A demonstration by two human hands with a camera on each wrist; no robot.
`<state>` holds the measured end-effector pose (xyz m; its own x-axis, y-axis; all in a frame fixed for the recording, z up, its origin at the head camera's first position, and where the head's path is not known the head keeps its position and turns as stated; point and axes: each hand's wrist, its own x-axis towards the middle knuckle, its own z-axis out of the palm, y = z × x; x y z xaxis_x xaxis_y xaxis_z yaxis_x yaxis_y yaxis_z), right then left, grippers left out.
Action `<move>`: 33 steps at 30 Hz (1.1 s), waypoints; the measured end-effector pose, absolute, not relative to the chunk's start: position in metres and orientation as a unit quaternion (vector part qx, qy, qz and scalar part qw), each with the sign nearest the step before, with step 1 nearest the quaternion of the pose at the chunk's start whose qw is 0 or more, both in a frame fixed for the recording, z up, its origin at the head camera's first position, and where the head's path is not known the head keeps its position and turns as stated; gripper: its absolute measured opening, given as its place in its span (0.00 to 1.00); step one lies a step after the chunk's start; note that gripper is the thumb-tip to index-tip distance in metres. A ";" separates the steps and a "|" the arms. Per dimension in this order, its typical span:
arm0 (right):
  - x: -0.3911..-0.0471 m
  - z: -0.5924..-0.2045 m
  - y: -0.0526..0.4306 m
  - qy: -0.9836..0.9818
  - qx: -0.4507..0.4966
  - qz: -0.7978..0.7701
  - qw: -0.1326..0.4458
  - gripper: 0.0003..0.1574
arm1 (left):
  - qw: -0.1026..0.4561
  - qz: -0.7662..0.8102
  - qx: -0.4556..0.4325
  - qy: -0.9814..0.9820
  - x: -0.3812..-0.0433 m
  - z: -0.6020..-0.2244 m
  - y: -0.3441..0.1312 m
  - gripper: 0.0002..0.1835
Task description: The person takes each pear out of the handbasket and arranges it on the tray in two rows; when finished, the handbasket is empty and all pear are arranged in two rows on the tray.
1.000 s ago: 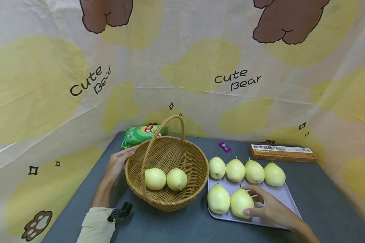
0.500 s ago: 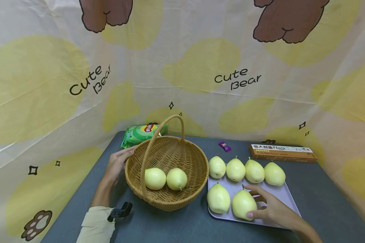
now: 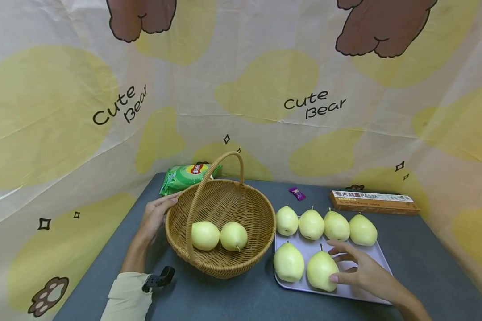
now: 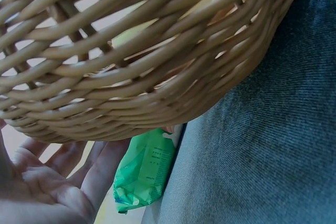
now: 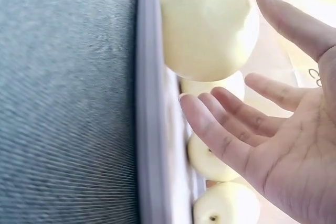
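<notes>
Head view: since the earlier frames the right hand (image 3: 363,267) has backed off a little to the right, fingers lifting from the pear (image 3: 322,271). The pear sits slightly right of where it was a second ago, a sliver of gap now between it and its neighbour (image 3: 288,262). Pear: pale yellow-green, smooth, broad at the base, thin dark stem upright. It stands on the lilac tray (image 3: 349,292), front row. Four more pears (image 3: 311,224) line the back. Right hand spread, pinching nothing; thumb tip at the pear's side, contact hard to judge. Left hand (image 3: 152,218) rests fairly straight fingers on the left rim of the wicker basket (image 3: 221,200), which holds two pears (image 3: 205,236). Behind: green snack bag (image 3: 184,179), purple sweet (image 3: 297,193), pasta box (image 3: 373,204). Table (image 3: 241,298) grey-blue.

Left wrist view: basket underside close up, open weave, light through the gaps. Left palm open, fingers reaching up to the basket, their ends hidden behind it. Snack bag beyond.

Right wrist view: pear large, almost cream under bright light, rounded, with a shallow hollow towards one end. Right hand open beside it, thumb well away from the other fingers. More pears past the fingertips.
</notes>
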<state>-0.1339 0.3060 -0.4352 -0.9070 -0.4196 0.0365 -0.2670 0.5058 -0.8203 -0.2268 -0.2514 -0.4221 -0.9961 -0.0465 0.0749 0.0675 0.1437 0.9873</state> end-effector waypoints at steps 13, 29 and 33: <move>-0.133 -0.420 0.295 0.860 -0.234 -0.454 -0.016 0.39 | 0.050 -0.651 -0.008 -0.758 -0.227 -0.423 -0.250 0.26; -0.132 -0.402 0.270 0.825 -0.287 -0.484 -0.059 0.35 | 0.049 -0.658 -0.006 -0.751 -0.228 -0.425 -0.252 0.26; -0.136 -0.401 0.261 0.819 -0.291 -0.492 -0.052 0.34 | 0.050 -0.657 -0.006 -0.752 -0.229 -0.425 -0.252 0.26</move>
<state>-0.1357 0.2614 -0.4012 -0.8254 -0.4251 0.3716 -0.5278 0.3473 -0.7751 -0.2289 -0.2518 -0.4250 -0.9948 -0.0566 0.0841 0.0758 0.1354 0.9879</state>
